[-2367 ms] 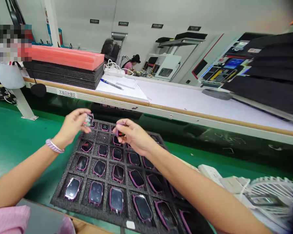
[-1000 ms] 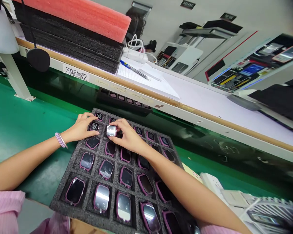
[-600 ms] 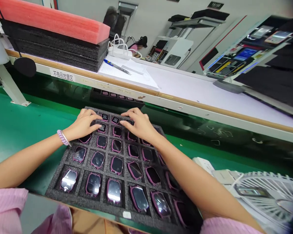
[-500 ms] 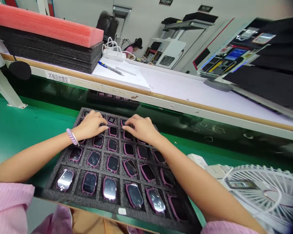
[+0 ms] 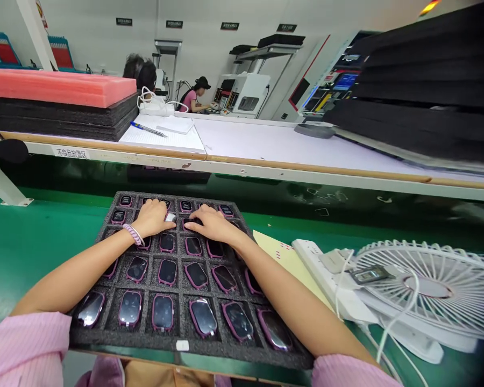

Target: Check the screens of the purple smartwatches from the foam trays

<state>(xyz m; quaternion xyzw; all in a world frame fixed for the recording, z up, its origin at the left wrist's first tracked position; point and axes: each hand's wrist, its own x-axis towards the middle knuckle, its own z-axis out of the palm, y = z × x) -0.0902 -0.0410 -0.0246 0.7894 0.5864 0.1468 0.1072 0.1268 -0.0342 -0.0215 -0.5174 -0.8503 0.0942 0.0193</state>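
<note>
A black foam tray (image 5: 181,289) lies on the green bench, with purple-framed smartwatches in its square compartments. Several watches in the far rows, such as one smartwatch (image 5: 118,216), show white text on a lit screen. Nearer ones, such as this smartwatch (image 5: 162,312), have dark, reflective screens. My left hand (image 5: 152,219) rests over the second and third columns of the far rows, thumb apart from the fingers. Beside it, my right hand (image 5: 212,223) reaches over a watch in the second row, thumb and forefinger spread across it. The hands cover parts of the watches beneath them.
At right stand a white fan (image 5: 427,285) and a power strip (image 5: 306,252), with a yellow sheet (image 5: 278,252) beside the tray. The raised shelf (image 5: 246,140) carries red foam (image 5: 56,88), a pen (image 5: 148,129) and a black foam stack (image 5: 423,91). Other people sit beyond.
The view has turned to the right and levelled, bringing more of the fan into sight. Both hands stay over the far rows; the right has shifted slightly toward the left hand.
</note>
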